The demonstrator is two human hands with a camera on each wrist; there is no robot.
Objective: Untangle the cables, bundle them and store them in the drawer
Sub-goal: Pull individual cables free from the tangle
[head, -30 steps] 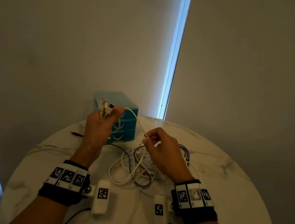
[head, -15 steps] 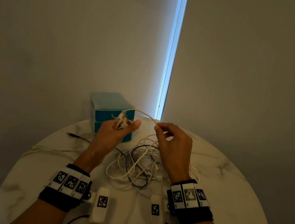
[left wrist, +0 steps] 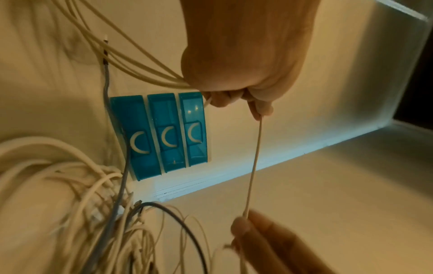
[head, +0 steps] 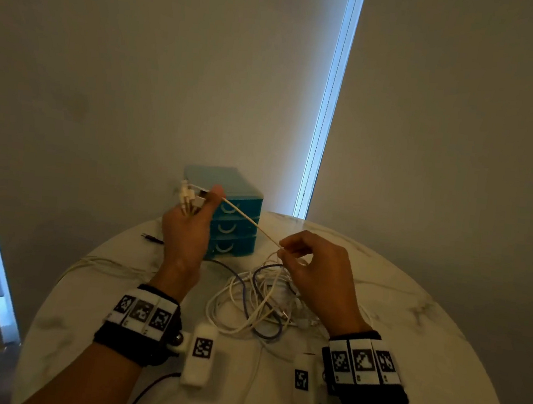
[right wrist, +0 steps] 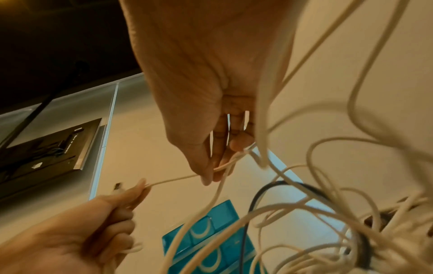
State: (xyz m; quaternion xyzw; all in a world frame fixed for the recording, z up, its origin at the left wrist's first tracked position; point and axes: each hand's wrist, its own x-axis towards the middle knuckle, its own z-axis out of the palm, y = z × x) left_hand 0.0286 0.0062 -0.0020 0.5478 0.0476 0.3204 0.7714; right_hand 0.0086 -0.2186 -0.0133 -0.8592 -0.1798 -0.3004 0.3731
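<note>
A tangle of white and dark cables (head: 257, 300) lies on the round marble table (head: 424, 352). My left hand (head: 190, 219) is raised in front of the teal drawer unit (head: 233, 218) and grips a bunch of white cable ends (head: 187, 198). One white cable (head: 249, 221) runs taut from its thumb down to my right hand (head: 286, 250), which pinches it between thumb and forefinger above the tangle. The same taut cable (left wrist: 254, 163) shows in the left wrist view, and my right hand's fingertips (right wrist: 206, 178) pinch it in the right wrist view. All three drawers (left wrist: 164, 133) are closed.
A dark cable plug (head: 151, 238) lies left of the drawer unit. More white cable (head: 102, 264) trails over the table's left edge. A wall stands close behind the table, with a bright window strip (head: 327, 109). Bare tabletop lies to the right.
My left hand rose and moved left with the cable ends, while my right hand moved right and down. The white cable between them, slack and arched before, is now pulled straight.
</note>
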